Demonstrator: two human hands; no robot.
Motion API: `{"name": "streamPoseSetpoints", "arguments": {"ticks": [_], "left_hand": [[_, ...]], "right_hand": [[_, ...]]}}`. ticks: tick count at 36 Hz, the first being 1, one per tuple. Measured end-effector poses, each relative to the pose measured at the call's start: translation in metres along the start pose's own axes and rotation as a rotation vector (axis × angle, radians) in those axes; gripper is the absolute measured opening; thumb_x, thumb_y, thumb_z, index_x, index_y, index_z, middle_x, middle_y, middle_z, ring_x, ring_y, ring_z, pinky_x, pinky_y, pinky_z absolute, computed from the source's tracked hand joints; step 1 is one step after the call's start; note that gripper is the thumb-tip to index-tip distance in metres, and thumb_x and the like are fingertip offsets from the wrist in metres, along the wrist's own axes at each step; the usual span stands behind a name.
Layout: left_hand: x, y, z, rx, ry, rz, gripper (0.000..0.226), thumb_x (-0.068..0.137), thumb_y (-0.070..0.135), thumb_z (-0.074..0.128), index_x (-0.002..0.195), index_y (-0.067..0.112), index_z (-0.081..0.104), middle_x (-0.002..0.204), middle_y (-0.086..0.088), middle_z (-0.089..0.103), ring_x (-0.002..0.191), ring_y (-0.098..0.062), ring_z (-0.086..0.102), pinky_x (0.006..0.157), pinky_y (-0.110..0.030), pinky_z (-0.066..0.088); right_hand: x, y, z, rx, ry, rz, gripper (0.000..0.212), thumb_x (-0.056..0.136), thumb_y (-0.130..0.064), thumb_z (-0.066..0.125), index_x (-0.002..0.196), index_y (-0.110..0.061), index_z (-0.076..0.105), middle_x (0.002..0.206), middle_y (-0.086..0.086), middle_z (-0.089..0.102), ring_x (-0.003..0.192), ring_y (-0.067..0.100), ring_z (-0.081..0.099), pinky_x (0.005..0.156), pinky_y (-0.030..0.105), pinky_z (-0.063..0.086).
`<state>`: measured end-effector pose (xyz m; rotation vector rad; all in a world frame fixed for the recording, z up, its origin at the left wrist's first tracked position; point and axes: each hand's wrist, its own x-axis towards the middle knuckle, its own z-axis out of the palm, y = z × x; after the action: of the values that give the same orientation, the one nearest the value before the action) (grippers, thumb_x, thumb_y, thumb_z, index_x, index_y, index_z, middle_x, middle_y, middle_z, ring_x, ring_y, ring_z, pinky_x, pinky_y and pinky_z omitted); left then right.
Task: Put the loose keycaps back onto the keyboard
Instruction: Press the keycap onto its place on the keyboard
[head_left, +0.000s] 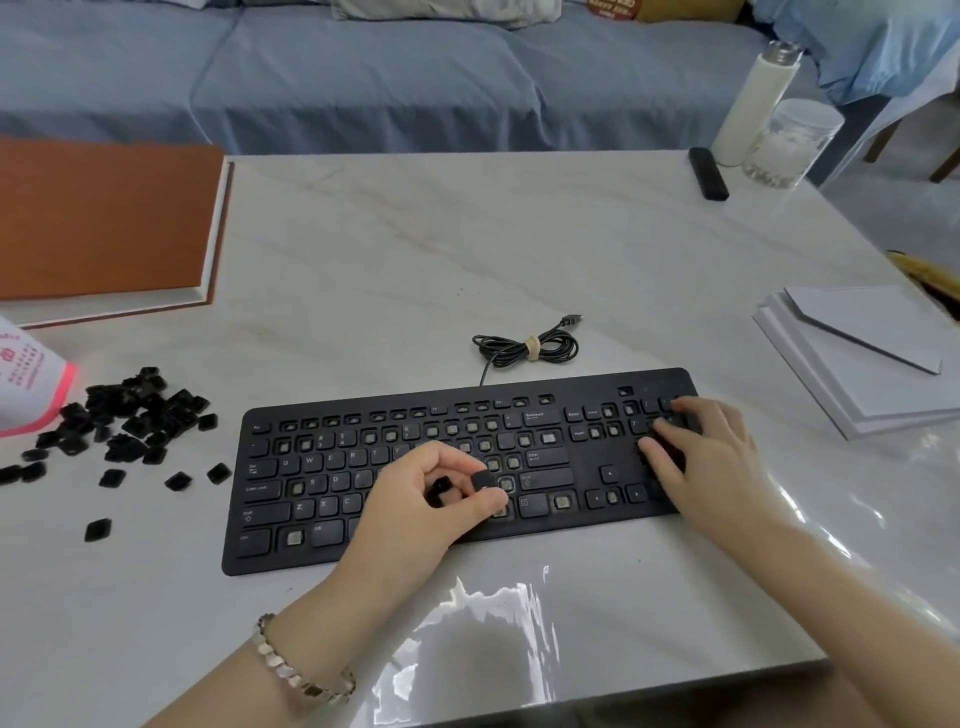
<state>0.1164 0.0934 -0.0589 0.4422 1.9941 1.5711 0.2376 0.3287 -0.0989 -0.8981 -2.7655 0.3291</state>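
keyboard (571, 387) lies flat on the counter (389, 260), near the front edge, long side toward the person; many sockets are bare, with switches showing across the function row, number row and right-hand blocks; letters on the left are mostly capped; loose keycaps (135, 415) are heaped on the counter left of the keyboard, apart from it, with a few strays nearer the front; left hand (415, 509) is over the middle of the keyboard, fingers curled, thumb and forefinger pinching a keycap (483, 480) just above the lower rows; a second cap (441, 491) sits tucked inside the curled fingers behind it; bracelet (301, 670) on the left wrist; right hand (701, 457) rests on the number pad at the right end, fingers spread and nearly straight, tips pressing on the keys, holding nothing that shows; cable (530, 348) coiled and tied just behind the keyboard; brown book (104, 223) at far left; black remote (708, 173), white bottle (753, 104) and clear jar (789, 140) at the far right corner; white sheets (857, 364) stacked right of the keyboard; blue sofa (363, 78) beyond the counter
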Motion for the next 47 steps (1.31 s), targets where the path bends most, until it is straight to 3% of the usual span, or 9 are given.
{"name": "streamPoseSetpoints", "arguments": {"ticks": [5, 11, 17, 23, 28, 33, 39, 43, 47], "left_hand": [[-0.008, 0.004, -0.007, 0.024, -0.008, 0.054, 0.023, 0.067, 0.006, 0.081, 0.076, 0.021, 0.066, 0.056, 0.019, 0.055, 0.054, 0.001, 0.043, 0.059, -0.007, 0.038], [-0.016, 0.009, -0.015, 0.091, -0.035, 0.148, 0.031, 0.071, 0.004, 0.078, 0.078, 0.033, 0.07, 0.074, 0.014, 0.065, 0.06, 0.003, 0.048, 0.06, -0.008, 0.04], [-0.018, 0.003, -0.02, 0.175, -0.068, 0.288, 0.039, 0.072, 0.009, 0.078, 0.086, 0.045, 0.073, 0.079, 0.006, 0.059, 0.061, -0.001, 0.043, 0.063, -0.01, 0.037], [-0.02, -0.005, -0.019, 0.23, -0.027, 0.212, 0.037, 0.073, 0.01, 0.077, 0.094, 0.038, 0.066, 0.07, 0.013, 0.051, 0.057, -0.002, 0.04, 0.061, -0.009, 0.036], [-0.017, -0.012, -0.016, 0.078, 0.003, 0.041, 0.026, 0.089, 0.003, 0.055, 0.098, 0.026, 0.064, 0.066, 0.015, 0.055, 0.058, -0.001, 0.044, 0.062, -0.012, 0.039], [-0.011, -0.019, -0.013, -0.002, 0.023, -0.119, 0.045, 0.089, -0.01, 0.032, 0.096, 0.022, 0.063, 0.079, 0.003, 0.061, 0.052, -0.001, 0.043, 0.054, -0.014, 0.037], [-0.01, -0.025, -0.012, 0.054, -0.017, -0.103, 0.031, 0.096, 0.002, 0.042, 0.098, 0.027, 0.058, 0.082, 0.003, 0.07, 0.052, 0.0, 0.044, 0.055, -0.013, 0.038], [-0.011, -0.025, -0.01, 0.027, -0.032, -0.112, 0.019, 0.095, 0.004, 0.049, 0.102, 0.02, 0.055, 0.081, 0.005, 0.074, 0.053, -0.002, 0.045, 0.061, -0.018, 0.04], [-0.012, -0.023, -0.009, 0.006, -0.025, -0.129, 0.01, 0.092, 0.005, 0.054, 0.096, 0.014, 0.056, 0.082, 0.004, 0.074, 0.053, -0.003, 0.048, 0.068, -0.024, 0.042]], "right_hand": [[-0.016, -0.069, -0.011, 0.59, -0.063, -0.007, 0.017, 0.084, -0.012, 0.064, 0.099, -0.016, 0.072, 0.096, -0.015, 0.061, 0.091, -0.01, 0.055, 0.082, 0.0, 0.034], [-0.03, -0.129, -0.026, 1.192, -0.374, 0.178, 0.018, 0.08, -0.002, 0.067, 0.082, -0.02, 0.069, 0.066, -0.006, 0.07, 0.065, 0.004, 0.064, 0.063, 0.015, 0.05], [-0.038, -0.139, -0.028, 1.33, -0.471, 0.304, 0.019, 0.076, 0.005, 0.068, 0.084, -0.013, 0.067, 0.066, 0.0, 0.07, 0.06, 0.007, 0.064, 0.06, 0.016, 0.051], [-0.043, -0.132, -0.027, 1.415, -0.508, 0.43, 0.017, 0.08, 0.001, 0.065, 0.092, -0.011, 0.067, 0.069, 0.003, 0.068, 0.062, 0.009, 0.064, 0.059, 0.016, 0.051], [-0.046, -0.12, -0.027, 1.355, -0.462, 0.426, 0.018, 0.083, 0.003, 0.06, 0.084, -0.012, 0.07, 0.069, 0.003, 0.068, 0.064, 0.01, 0.066, 0.06, 0.015, 0.052], [-0.046, -0.095, -0.026, 1.209, -0.409, 0.455, 0.02, 0.079, 0.003, 0.066, 0.089, -0.013, 0.071, 0.072, -0.001, 0.069, 0.07, 0.011, 0.069, 0.075, 0.018, 0.055], [-0.037, -0.052, -0.025, 0.903, -0.19, 0.41, 0.022, 0.074, -0.002, 0.074, 0.087, -0.019, 0.07, 0.069, -0.007, 0.068, 0.059, -0.008, 0.061, 0.062, 0.002, 0.045], [-0.025, -0.015, -0.017, 0.691, -0.044, 0.356, 0.022, 0.076, -0.005, 0.072, 0.094, -0.017, 0.071, 0.059, -0.009, 0.067, 0.063, 0.004, 0.065, 0.07, 0.013, 0.051], [-0.016, 0.003, -0.016, 0.479, -0.018, 0.236, 0.024, 0.083, -0.01, 0.067, 0.107, -0.013, 0.068, 0.083, -0.003, 0.065, 0.08, 0.017, 0.062, 0.078, 0.02, 0.047]]}}
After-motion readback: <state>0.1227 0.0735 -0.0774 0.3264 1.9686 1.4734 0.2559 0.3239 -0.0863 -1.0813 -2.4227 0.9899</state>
